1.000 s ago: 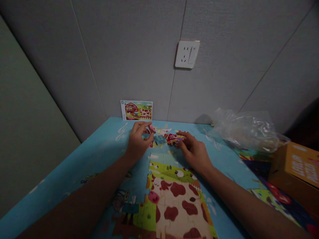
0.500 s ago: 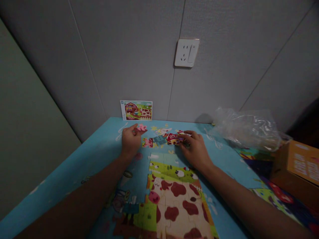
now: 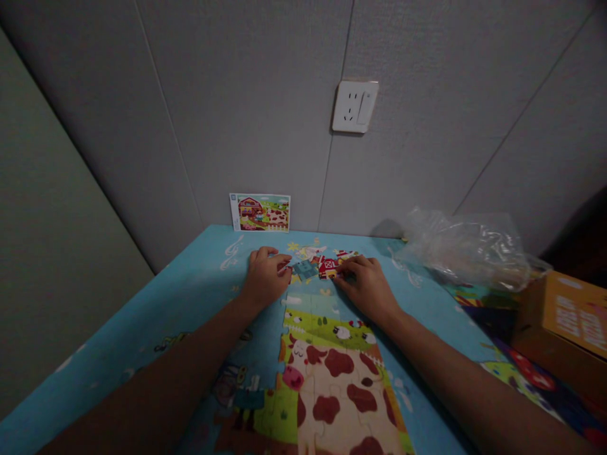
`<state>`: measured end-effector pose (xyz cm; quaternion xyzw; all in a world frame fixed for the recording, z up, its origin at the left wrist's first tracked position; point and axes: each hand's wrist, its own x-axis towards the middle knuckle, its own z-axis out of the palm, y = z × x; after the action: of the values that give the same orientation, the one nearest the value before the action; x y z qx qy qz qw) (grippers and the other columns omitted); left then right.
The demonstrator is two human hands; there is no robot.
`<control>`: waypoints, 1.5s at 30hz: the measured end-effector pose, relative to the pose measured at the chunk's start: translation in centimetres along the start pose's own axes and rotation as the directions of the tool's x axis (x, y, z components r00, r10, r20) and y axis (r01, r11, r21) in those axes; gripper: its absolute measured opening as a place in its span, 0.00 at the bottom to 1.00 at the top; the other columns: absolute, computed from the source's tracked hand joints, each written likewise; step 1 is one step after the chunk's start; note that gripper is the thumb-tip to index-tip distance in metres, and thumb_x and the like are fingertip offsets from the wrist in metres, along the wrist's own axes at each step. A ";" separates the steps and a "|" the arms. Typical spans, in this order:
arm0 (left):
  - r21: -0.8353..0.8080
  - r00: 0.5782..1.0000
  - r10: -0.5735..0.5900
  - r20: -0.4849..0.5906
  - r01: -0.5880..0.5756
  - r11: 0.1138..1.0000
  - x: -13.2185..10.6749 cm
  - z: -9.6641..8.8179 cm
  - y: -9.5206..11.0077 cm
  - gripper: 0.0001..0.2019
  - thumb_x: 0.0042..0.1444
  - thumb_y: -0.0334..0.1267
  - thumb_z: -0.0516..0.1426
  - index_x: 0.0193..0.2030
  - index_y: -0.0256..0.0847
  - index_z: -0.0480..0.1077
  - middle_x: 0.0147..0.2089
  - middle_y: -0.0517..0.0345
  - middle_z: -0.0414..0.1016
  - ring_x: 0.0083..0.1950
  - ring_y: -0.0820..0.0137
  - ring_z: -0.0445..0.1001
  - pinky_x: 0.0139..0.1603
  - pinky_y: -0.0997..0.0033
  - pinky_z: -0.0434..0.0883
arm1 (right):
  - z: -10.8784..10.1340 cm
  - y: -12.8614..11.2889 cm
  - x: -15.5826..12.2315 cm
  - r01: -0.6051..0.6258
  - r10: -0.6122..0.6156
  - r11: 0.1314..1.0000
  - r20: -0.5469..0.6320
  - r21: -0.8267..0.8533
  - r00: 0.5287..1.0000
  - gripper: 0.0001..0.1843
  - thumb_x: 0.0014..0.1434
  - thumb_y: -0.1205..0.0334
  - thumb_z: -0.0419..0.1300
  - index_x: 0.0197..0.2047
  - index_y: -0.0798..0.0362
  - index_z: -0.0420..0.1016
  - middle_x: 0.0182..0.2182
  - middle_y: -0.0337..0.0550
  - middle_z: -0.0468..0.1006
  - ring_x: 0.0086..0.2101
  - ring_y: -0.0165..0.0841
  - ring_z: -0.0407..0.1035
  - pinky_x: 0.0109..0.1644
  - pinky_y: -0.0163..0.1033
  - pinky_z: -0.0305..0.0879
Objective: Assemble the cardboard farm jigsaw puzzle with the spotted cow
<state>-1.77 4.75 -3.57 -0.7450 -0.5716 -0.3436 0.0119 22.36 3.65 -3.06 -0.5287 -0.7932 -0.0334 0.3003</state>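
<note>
Beyond the joined part of a farm jigsaw puzzle, with its spotted cow, both my hands are among loose pieces. My left hand is closed, thumb and fingers pinching a puzzle piece that they mostly cover. Just right of it lies a grey-blue puzzle piece. My right hand is closed too, its fingertips on the right edge of a puzzle piece with a red barn. More loose pieces with red roof parts lie behind the right fingers, partly hidden.
A picture card of the farm scene leans on the wall at the back. To the right are a clear plastic bag and an orange cardboard box. A socket plate is on the wall. The tabletop is blue and patterned.
My left hand has moved right and slightly nearer, over the pink and dark red piece; the pink piece it held up is no longer visible. My right hand has shifted slightly left.
</note>
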 end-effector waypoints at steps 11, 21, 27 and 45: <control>-0.353 0.944 0.306 0.122 -0.247 0.903 -0.8 -1.0 1.6 0.30 0.56 0.33 0.56 0.66 0.40 0.59 0.47 0.59 0.80 0.52 0.60 0.63 0.60 0.55 0.60 | 0.1 -0.3 0.0 -0.084 0.084 0.996 0.017 -0.002 0.996 0.06 0.55 0.65 0.59 0.30 0.55 0.78 0.34 0.49 0.75 0.39 0.41 0.66 0.47 0.45 0.62; -0.358 0.914 0.329 0.240 -0.232 0.905 -1.1 -1.3 1.9 0.32 0.56 0.32 0.57 0.68 0.45 0.57 0.48 0.58 0.80 0.56 0.59 0.63 0.62 0.52 0.57 | 0.1 0.0 0.0 0.052 -0.051 0.999 0.037 -0.012 0.998 0.08 0.57 0.68 0.56 0.38 0.55 0.76 0.38 0.50 0.76 0.42 0.40 0.67 0.49 0.44 0.61; -0.368 0.893 0.362 0.266 -0.254 0.895 -1.2 -1.4 1.9 0.33 0.54 0.31 0.56 0.68 0.47 0.58 0.51 0.60 0.79 0.60 0.58 0.61 0.63 0.51 0.55 | 0.0 -0.2 0.1 0.004 -0.007 0.999 0.068 0.050 0.998 0.05 0.54 0.69 0.58 0.35 0.55 0.74 0.33 0.47 0.76 0.36 0.37 0.68 0.43 0.41 0.63; -0.349 0.865 0.364 0.346 -0.241 0.906 -1.4 -1.4 2.3 0.34 0.54 0.32 0.57 0.69 0.38 0.55 0.56 0.55 0.76 0.62 0.57 0.56 0.66 0.50 0.53 | -0.1 -0.4 -0.1 -0.066 0.065 0.992 0.014 0.105 0.998 0.09 0.55 0.62 0.62 0.40 0.54 0.78 0.38 0.50 0.74 0.40 0.40 0.67 0.47 0.45 0.63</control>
<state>-0.61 2.22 -2.34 -0.8741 -0.3787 -0.2573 -0.1626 22.09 3.31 -2.89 -0.5382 -0.7776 0.0212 0.3244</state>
